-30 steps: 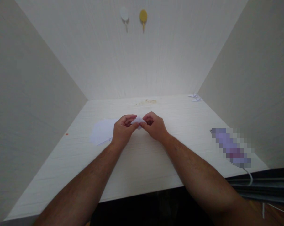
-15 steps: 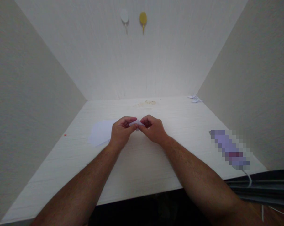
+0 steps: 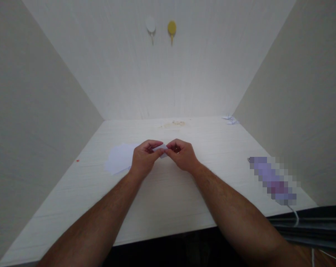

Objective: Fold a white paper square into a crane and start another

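Observation:
My left hand (image 3: 142, 159) and my right hand (image 3: 182, 155) meet over the middle of a white table (image 3: 168, 193). Both pinch a small folded piece of white paper (image 3: 161, 150) between thumbs and fingertips; only a sliver of it shows between the hands. The fingers of both hands are curled tight around it. Just left of my left hand, a few loose white sheets of paper (image 3: 119, 160) lie flat on the table.
White walls close the table in at the back and both sides. Two hooks, one white (image 3: 150, 26) and one yellow (image 3: 171, 28), hang on the back wall. Folded paper bits (image 3: 230, 119) sit in the far right corner. A blurred purple object (image 3: 273, 181) with a cable lies at the right.
The folded paper has been pressed smaller between my fingers, and less of it shows now. Both hands stay together in the same spot.

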Demonstrator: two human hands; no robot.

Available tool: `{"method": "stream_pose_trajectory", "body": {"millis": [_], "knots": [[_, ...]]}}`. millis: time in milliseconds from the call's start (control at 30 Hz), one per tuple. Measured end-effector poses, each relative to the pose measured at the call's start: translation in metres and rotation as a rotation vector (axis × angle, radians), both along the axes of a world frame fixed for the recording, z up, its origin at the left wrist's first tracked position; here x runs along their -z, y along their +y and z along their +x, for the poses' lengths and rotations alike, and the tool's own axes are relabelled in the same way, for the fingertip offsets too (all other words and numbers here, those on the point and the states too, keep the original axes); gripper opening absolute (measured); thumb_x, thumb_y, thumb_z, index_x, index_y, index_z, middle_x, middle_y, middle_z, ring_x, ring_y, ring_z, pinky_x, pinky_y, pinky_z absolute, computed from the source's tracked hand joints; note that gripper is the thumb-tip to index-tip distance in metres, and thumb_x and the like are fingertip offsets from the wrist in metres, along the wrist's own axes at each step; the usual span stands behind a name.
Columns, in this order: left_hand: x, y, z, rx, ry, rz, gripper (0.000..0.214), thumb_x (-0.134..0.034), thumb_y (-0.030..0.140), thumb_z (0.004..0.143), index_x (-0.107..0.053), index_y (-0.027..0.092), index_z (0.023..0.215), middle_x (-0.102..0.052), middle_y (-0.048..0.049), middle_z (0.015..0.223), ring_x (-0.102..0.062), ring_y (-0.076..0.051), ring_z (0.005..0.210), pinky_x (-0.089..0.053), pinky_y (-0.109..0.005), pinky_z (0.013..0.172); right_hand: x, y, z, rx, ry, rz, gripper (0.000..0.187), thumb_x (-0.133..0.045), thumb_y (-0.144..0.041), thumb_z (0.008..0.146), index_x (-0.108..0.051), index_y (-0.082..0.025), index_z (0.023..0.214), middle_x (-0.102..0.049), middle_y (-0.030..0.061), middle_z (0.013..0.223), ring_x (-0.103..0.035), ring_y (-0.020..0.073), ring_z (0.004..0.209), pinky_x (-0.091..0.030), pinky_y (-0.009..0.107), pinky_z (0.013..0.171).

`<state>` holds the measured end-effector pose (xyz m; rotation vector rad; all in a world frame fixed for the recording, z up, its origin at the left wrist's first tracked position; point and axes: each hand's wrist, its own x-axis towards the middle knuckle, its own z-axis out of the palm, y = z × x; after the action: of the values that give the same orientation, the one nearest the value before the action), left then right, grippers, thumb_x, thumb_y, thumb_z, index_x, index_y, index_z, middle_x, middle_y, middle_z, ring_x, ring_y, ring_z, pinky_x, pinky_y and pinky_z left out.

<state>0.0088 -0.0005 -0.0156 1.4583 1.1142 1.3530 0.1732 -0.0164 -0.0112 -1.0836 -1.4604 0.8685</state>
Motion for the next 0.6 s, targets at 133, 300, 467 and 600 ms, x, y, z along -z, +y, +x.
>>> {"method": "stream_pose_trajectory", "body": {"millis": [133,300,467,600], "knots": [[-0.0044,-0.002,0.0019,-0.004,-0.004,-0.015,0.032,-0.088,0.031,0.063,-0.076,0.017,0.088,-0.074,-0.0038,0.079,-0.064,-0.014,0.065,-0.051,-0.028,0.063,0.0007,0.0013,-0.0006,0.014,0.005,0.005,0.013,-0.073,-0.031,0.076,-0.068,-0.019,0.075,-0.07,0.0005,0.069,-0.061,0.0113,0.06,-0.048,0.025,0.059],[-0.0087,-0.0041,0.0054,0.026,-0.075,-0.017,0.031,-0.088,0.029,0.061,-0.075,0.017,0.087,-0.075,-0.0037,0.08,-0.067,-0.015,0.071,-0.053,-0.028,0.067,0.0026,0.0029,-0.0005,0.02,0.004,0.001,0.01,-0.072,-0.029,0.075,-0.07,-0.019,0.075,-0.071,0.0007,0.069,-0.062,0.0122,0.061,-0.048,0.026,0.06],[-0.0088,-0.0036,0.0047,0.05,-0.064,-0.032,0.026,-0.087,0.033,0.064,-0.075,0.016,0.081,-0.074,-0.0033,0.074,-0.066,-0.015,0.066,-0.053,-0.029,0.067,0.0045,0.0031,-0.0005,0.0,0.01,-0.015,0.013,-0.073,-0.032,0.076,-0.071,-0.019,0.075,-0.072,0.002,0.07,-0.063,0.0134,0.063,-0.05,0.027,0.062],[-0.0086,-0.0027,0.0036,0.047,-0.068,-0.047,0.026,-0.087,0.034,0.063,-0.075,0.017,0.079,-0.073,-0.0028,0.072,-0.065,-0.015,0.065,-0.053,-0.029,0.067,0.0044,0.0027,-0.0013,-0.007,0.016,-0.033,0.016,-0.073,-0.034,0.075,-0.071,-0.018,0.076,-0.072,0.0024,0.071,-0.062,0.0132,0.063,-0.049,0.027,0.062]]}}
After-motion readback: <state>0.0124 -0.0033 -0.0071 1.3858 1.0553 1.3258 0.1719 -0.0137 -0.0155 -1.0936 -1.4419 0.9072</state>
